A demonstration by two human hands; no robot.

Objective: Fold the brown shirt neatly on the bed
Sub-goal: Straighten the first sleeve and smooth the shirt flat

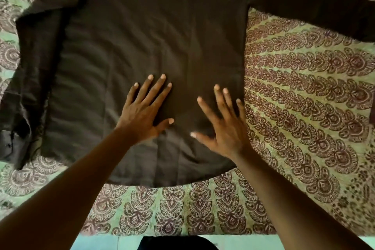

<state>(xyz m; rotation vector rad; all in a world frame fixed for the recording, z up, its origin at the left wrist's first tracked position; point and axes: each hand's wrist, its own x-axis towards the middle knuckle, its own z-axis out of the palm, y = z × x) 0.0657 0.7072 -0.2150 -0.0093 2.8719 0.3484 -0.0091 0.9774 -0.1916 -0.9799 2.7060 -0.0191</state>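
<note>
My brown shirt (152,32) lies spread flat on the bed, over a pale green bedsheet (304,97) block-printed with rows of maroon fan motifs. Both my hands press palm-down on the lower body of the shirt, near its curved hem. My left hand (142,111) rests at the middle of the cloth, fingers spread apart and gripping nothing, thumb out to the side. My right hand (225,128) lies just beside it, close to the shirt's right edge, fingers likewise splayed and empty; it is slightly blurred. The right sleeve (314,12) stretches out across the sheet toward the frame's edge. The left sleeve (30,63) lies folded along the shirt's left side, its cuff near the hem. No label, brand or writing can be read anywhere on the shirt or the sheet.
</note>
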